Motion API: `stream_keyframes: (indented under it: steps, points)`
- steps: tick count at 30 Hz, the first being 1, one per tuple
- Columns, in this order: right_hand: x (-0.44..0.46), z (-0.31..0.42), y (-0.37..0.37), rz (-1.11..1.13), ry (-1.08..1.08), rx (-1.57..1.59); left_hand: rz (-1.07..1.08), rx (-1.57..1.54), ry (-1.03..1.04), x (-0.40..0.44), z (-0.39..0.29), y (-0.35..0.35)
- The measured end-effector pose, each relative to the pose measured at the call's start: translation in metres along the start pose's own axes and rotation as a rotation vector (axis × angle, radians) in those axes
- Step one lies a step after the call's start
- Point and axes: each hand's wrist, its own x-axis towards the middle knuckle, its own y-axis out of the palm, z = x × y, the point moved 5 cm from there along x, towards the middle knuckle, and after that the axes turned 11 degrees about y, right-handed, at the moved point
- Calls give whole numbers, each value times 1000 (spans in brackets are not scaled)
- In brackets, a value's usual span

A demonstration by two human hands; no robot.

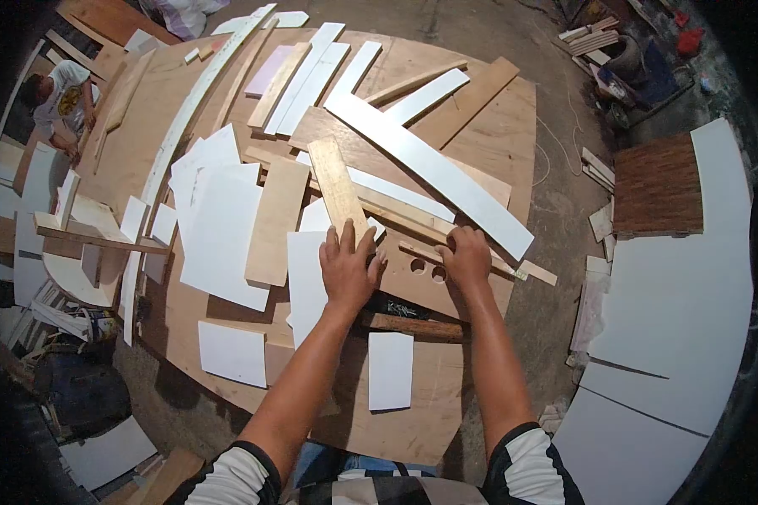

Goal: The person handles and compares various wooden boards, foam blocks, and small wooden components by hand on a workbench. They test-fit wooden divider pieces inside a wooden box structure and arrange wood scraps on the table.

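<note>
My left hand (348,268) lies with its fingers spread over the near end of a short, pale wooden board (335,172). My right hand (469,259) has its fingers curled onto a long, narrow wooden strip (413,221); its grip is partly hidden. Just below, a thinner strip (421,252) crosses a brown wooden piece with two round holes (427,270). Nearer my body, a dark opening with small metal pieces (396,308) shows above a brown wooden bar (413,326). A long white board (429,172) slants past my right hand.
White panels (219,227) and a thick pale board (278,223) lie left on the plywood table (446,370). A small white panel (391,370) lies near my body. Large white sheets (657,311) stand right. Another person (63,101) is at the far left.
</note>
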Motion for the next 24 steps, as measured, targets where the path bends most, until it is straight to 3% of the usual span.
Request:
stream_keyframes:
  steps: [4, 9, 12, 16, 24]
  points:
    - [3, -3, 13, 12, 21, 27, 103, 111, -33, -3, 11, 11]
    - [-5, -3, 13, -52, -36, -66, 78, 172, -26, -8, 22, 12]
    - [-17, -3, 3, 40, 24, -65, 60, 166, -28, -10, 28, 9]
    - [-29, -17, -13, -142, -94, -43, 25, 192, -69, -10, 40, 6]
    - [-61, -71, -58, -275, 48, -61, 24, 270, -107, -17, 63, 5]
